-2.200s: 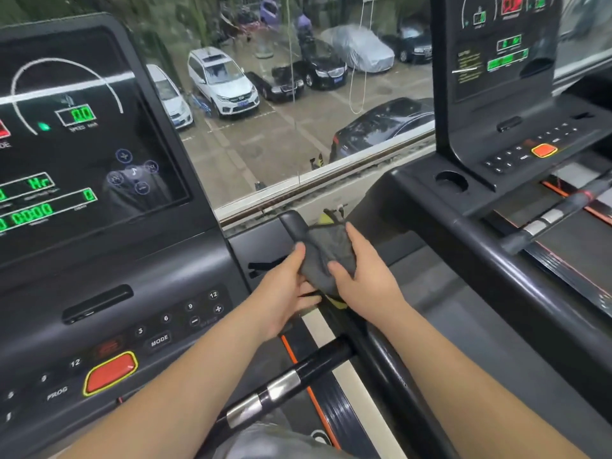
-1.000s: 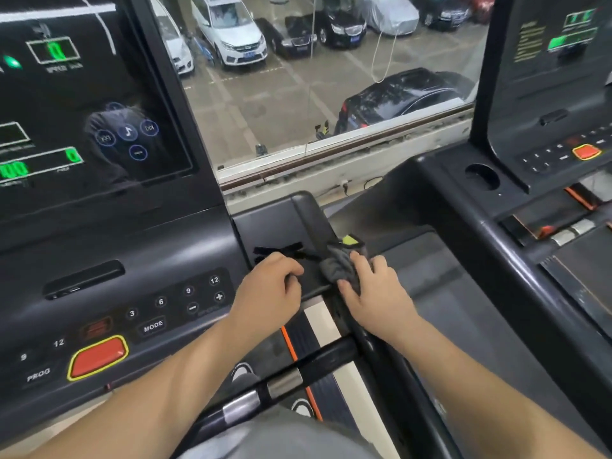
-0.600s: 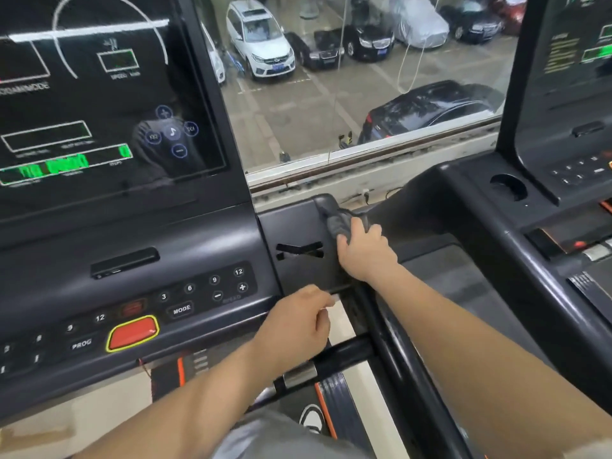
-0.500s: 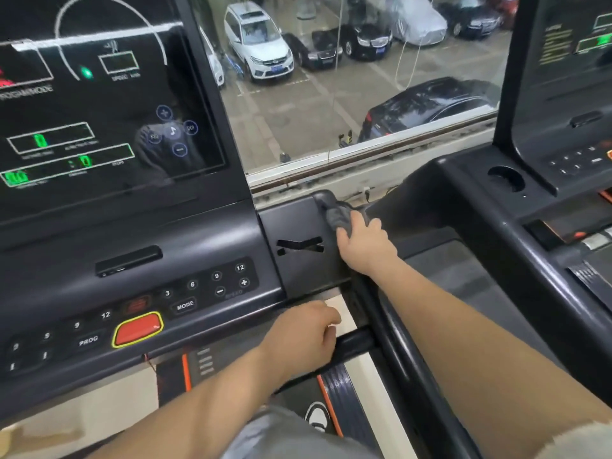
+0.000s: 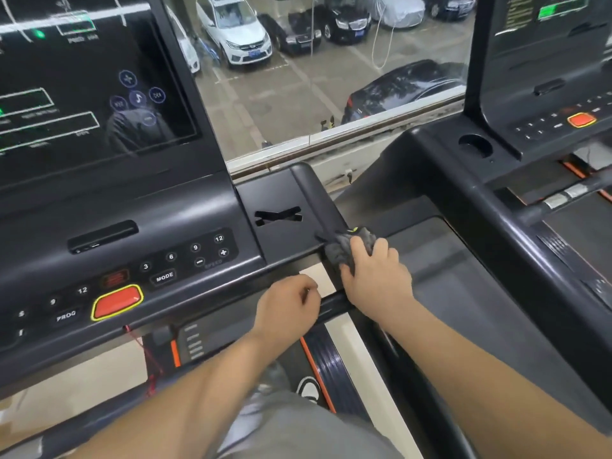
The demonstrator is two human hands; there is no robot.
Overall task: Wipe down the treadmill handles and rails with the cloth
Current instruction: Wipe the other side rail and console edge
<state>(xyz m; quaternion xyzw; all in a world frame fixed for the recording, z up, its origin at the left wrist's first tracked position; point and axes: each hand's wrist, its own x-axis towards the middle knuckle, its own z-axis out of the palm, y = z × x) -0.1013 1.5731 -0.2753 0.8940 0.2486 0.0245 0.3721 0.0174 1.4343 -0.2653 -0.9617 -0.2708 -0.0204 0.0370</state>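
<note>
At the right-hand corner of the dark grey treadmill console (image 5: 185, 226), the right hand (image 5: 377, 279) has its grip curled round a crumpled dark grey cloth (image 5: 341, 251) with a yellow-green tab. It presses the cloth onto the black moulded side rail (image 5: 319, 202) where that rail meets the console. The left hand (image 5: 286, 313), just beside and lower, lies as a fist over the black horizontal crossbar (image 5: 332, 304); whether its grip clasps the bar cannot be told. Leftward, the console carries numbered keys, a MODE key and a red, yellow-rimmed stop button (image 5: 116, 301) beneath a glossy black display screen (image 5: 82, 94) with green readouts. To the right stands a second black treadmill (image 5: 496, 200). Beyond both, a large window (image 5: 331, 94) overlooks parked cars (image 5: 238, 34) on grey paving.
</note>
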